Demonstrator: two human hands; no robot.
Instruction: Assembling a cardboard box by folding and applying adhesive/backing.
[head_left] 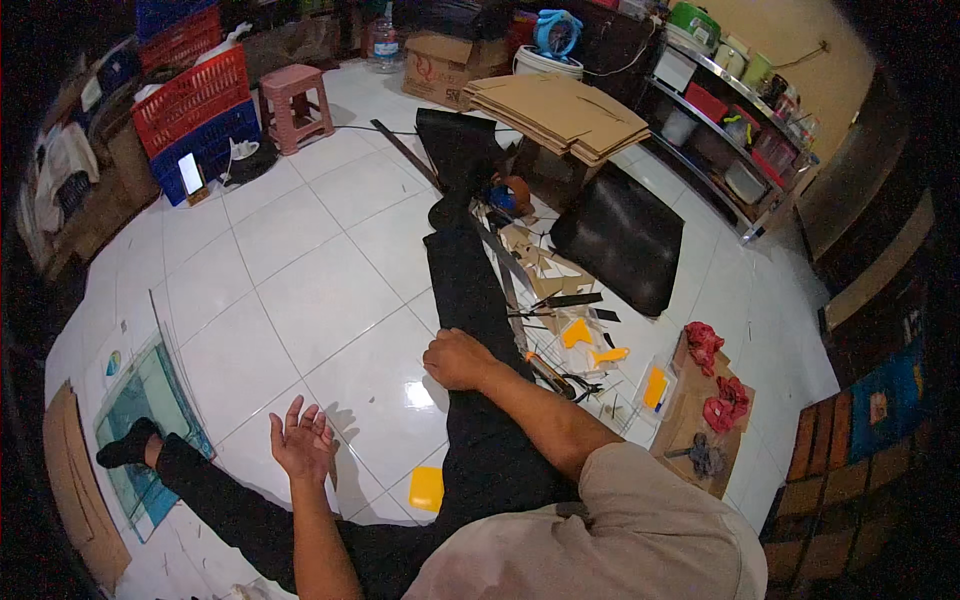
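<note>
My left hand (303, 440) is raised over the floor between my legs, palm up and fingers apart, with nothing in it. My right hand (458, 360) is curled into a loose fist on the knee of my outstretched right trouser leg (470, 290); nothing shows sticking out of it. On the tiles between my thighs lies a flat yellow rectangular piece (426, 489). Beside my right forearm are pliers with dark handles (580, 385), an orange-and-black hand tool (548, 372) and yellow plastic scrapers (576, 334). My left foot rests on greenish glass sheets (150, 430).
Cardboard scraps (540, 262) and dark strips litter the floor along my right leg. Farther off are a black sheet (625, 240), stacked cardboard (560, 110), a pink stool (296, 105), crates (200, 110) and a lit phone (190, 174). Red crumpled cloths (725, 403) lie on cardboard at right.
</note>
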